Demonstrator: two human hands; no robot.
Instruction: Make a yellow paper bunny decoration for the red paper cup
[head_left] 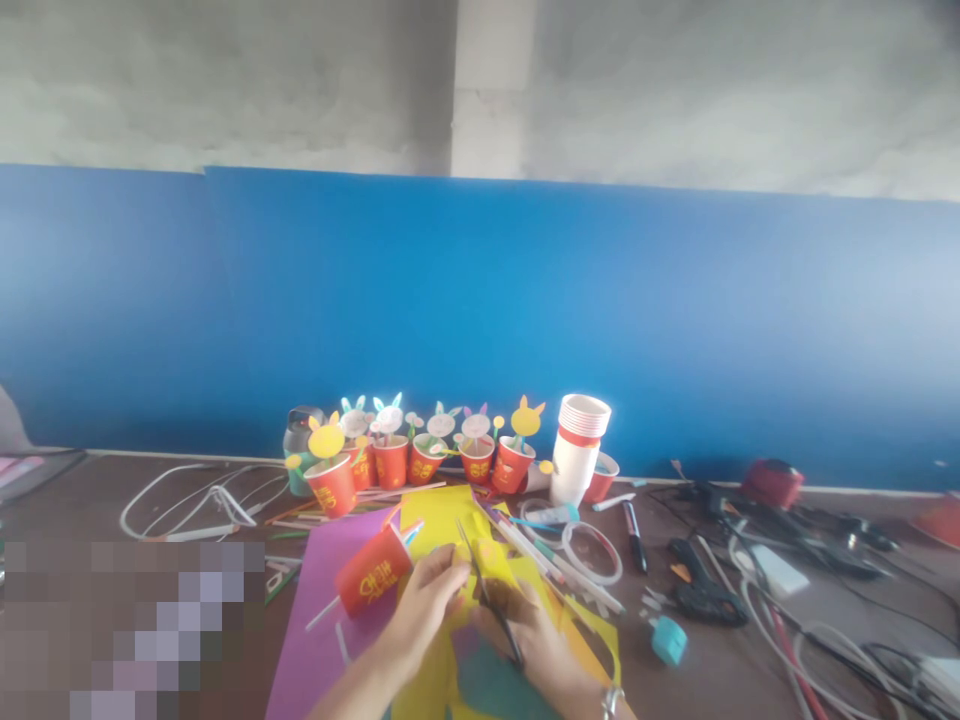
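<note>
My right hand grips a pair of scissors with dark handles, the blades pointing away from me. Just left of the blades, my left hand pinches a small yellow piece of paper between thumb and fingers. Whether the blades touch that piece I cannot tell. Beneath both hands lie sheets of yellow paper and a purple sheet, with a dark green piece near me. A red paper cup lies tipped beside my left hand, a straw sticking out.
Several red cups with paper rabbit heads, one a yellow rabbit head, line the back near a stack of white cups. A glue gun, teal block, marker and tangled cables lie right. White cable lies left.
</note>
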